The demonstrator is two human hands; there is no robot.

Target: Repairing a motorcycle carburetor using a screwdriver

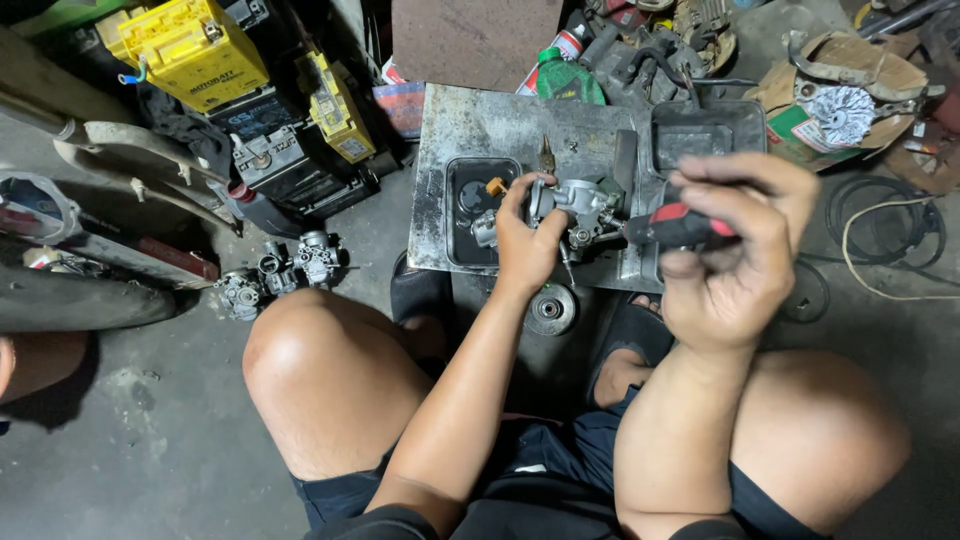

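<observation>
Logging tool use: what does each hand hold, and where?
Right hand grips a red-and-black screwdriver by its handle; left hand holds the grey carburetor by its side.

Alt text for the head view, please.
Seated person's left hand steadies a grey carburetor on a metal plate while the right hand drives a red-and-black screwdriver into it. Yellow batteries sit behind.
</observation>
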